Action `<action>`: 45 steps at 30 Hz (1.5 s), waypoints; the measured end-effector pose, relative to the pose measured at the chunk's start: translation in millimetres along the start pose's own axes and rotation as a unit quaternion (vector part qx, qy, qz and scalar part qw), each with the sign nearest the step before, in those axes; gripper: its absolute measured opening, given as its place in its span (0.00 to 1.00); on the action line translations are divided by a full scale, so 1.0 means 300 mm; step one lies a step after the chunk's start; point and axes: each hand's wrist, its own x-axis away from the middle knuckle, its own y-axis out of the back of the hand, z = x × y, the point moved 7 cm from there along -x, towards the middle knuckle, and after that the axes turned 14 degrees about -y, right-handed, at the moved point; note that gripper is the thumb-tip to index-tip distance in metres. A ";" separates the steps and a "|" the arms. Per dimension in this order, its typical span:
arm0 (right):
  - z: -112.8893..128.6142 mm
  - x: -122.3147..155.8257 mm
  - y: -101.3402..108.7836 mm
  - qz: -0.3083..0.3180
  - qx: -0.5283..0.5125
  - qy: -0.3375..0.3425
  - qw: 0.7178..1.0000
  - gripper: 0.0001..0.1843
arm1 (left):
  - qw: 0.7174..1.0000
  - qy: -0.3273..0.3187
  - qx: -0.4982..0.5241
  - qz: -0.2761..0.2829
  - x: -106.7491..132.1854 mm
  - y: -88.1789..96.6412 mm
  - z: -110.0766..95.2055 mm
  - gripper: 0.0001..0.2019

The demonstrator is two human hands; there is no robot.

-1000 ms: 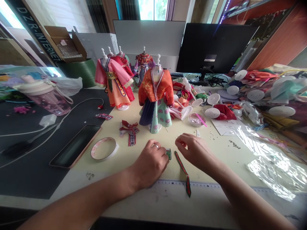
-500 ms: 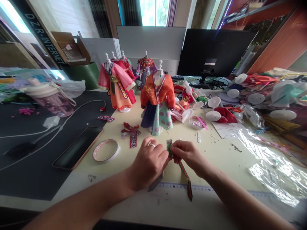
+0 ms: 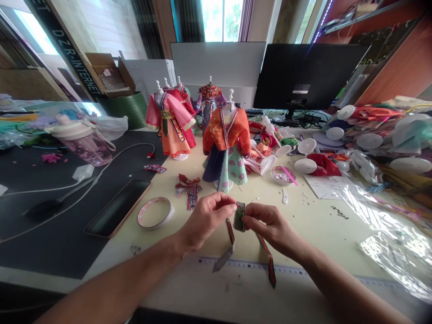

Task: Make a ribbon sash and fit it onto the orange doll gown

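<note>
Between my two hands is a small green fabric band [image 3: 239, 217] with patterned trim, held upright over the table. My right hand [image 3: 272, 223] pinches its right side between thumb and fingers. At its upper left edge, the thumb and fingertips of my left hand [image 3: 209, 219] are pressed together on it. Two narrow red-and-black ribbon tails [image 3: 271, 263] hang down below the band, one on each side; the left one shows a grey underside at its end. Just beyond my hands stands a doll mannequin in an orange jacket [image 3: 226, 130] and a blue and mint floral skirt [image 3: 232, 170].
A ruler [image 3: 249, 264] lies along the near edge. To the left are a tape roll [image 3: 139, 216], a ribbon bow [image 3: 189, 183], a phone [image 3: 116, 209] and a tumbler [image 3: 81, 144]. Small dish [image 3: 282, 180], stacked doll stands [image 3: 305, 165] and clear plastic [image 3: 394, 256] sit right.
My left hand has turned and drawn back slightly, uncovering more of the green band and the left ribbon tail. My right hand keeps its pinch. The whole view has shifted a little.
</note>
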 end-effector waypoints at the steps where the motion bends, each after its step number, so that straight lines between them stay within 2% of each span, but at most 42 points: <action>1: -0.001 0.000 -0.002 0.001 0.007 -0.001 1.000 0.10 | 1.000 0.010 0.014 -0.004 0.003 -0.002 0.003 0.08; 8: 0.013 0.007 -0.007 -0.012 0.049 0.013 0.999 0.09 | 1.000 -0.002 -0.002 -0.010 0.005 -0.002 0.001 0.04; 14: 0.054 0.026 0.025 -0.100 0.048 0.060 0.992 0.06 | 0.987 -0.070 -0.143 0.015 0.012 -0.012 -0.033 0.04; 18: 0.059 0.031 0.022 -0.126 0.060 0.085 0.987 0.06 | 0.970 -0.124 -0.208 0.017 0.018 -0.025 -0.052 0.03; 22: 0.050 0.028 0.017 -0.142 0.080 0.098 0.982 0.06 | 0.960 -0.147 -0.238 0.016 0.019 -0.028 -0.053 0.03; 28: 0.044 0.026 0.015 -0.153 0.092 0.092 0.980 0.07 | 0.957 -0.141 -0.252 0.017 0.020 -0.029 -0.049 0.04; 35: 0.044 0.024 0.029 -0.139 0.059 0.056 0.987 0.07 | 0.978 -0.084 -0.186 0.048 0.011 -0.028 -0.034 0.05; 45: 0.028 0.011 0.034 -0.112 0.030 0.024 0.993 0.08 | 0.984 -0.049 -0.162 0.052 0.009 -0.021 -0.021 0.05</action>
